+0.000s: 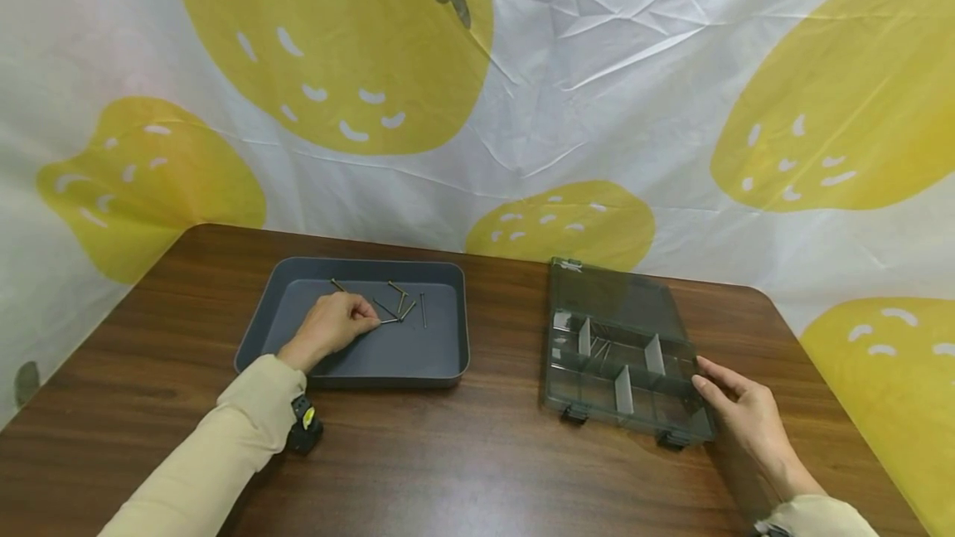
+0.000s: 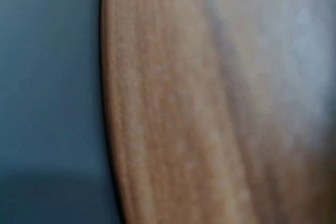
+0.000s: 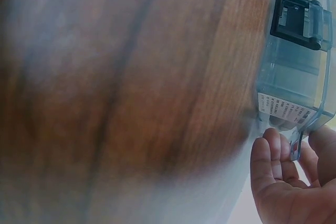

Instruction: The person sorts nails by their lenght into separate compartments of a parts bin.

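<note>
Pinching one end of a slim, silver-coloured metal fastener [image 1: 390,321], the left hand [image 1: 336,323] works inside the shallow grey rectangular tray [image 1: 403,357]; gold-coloured metal fasteners [image 1: 408,310] lie nearby. From where I stand, the right hand [image 1: 749,421] grips the near right edge of the translucent grey plastic compartment box [image 1: 622,419], thumb above, fingers beneath. Step in hand, in my judgement: picking out a single fastener. The next move would call for a firm fingertip hold and a lift clear of its neighbours, box steadied.
</note>
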`<state>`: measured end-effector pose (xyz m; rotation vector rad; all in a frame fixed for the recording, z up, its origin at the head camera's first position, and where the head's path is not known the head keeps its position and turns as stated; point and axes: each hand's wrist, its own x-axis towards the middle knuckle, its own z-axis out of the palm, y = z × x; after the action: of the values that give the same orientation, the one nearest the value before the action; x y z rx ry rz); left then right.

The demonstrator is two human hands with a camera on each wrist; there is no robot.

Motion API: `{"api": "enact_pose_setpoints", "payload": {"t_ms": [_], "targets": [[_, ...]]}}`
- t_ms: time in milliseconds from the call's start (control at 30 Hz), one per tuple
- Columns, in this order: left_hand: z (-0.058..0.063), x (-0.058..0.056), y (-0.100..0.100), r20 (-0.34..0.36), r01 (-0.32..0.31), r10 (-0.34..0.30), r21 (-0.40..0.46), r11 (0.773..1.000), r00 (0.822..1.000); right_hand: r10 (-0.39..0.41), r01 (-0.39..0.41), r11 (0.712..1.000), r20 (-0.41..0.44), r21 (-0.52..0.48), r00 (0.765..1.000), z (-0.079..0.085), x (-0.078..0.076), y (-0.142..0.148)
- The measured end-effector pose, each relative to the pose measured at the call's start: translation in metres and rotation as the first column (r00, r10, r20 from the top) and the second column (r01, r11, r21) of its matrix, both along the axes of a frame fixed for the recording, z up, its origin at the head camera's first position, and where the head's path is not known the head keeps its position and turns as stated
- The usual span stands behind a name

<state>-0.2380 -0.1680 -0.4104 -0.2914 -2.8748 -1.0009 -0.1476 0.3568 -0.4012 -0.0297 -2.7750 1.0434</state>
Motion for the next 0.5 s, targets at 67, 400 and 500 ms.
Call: {"api": "enact_pose_setpoints", "payload": {"t_ms": [67, 400, 500], "targets": [[-0.0004, -0.0003, 0.0001, -0.004, 0.007, -0.008, -0.003, 1.000, 1.000, 0.000, 0.000, 1.000, -0.007, 0.002, 1.000, -0.0004, 0.0002, -0.0001], [0.0025, 0.0008, 0.0003, 0.012, 0.024, -0.024, 0.001, 1.000, 1.000, 0.011, -0.011, 1.000, -0.002, -0.007, 1.000, 0.0005, 0.0004, -0.0008], [0.0050, 0.0009, 0.0016, 0.017, 0.028, -0.028, 0.010, 1.000, 0.999, 0.015, -0.015, 1.000, -0.007, -0.001, 1.000, 0.0009, 0.0004, -0.0005]]}}
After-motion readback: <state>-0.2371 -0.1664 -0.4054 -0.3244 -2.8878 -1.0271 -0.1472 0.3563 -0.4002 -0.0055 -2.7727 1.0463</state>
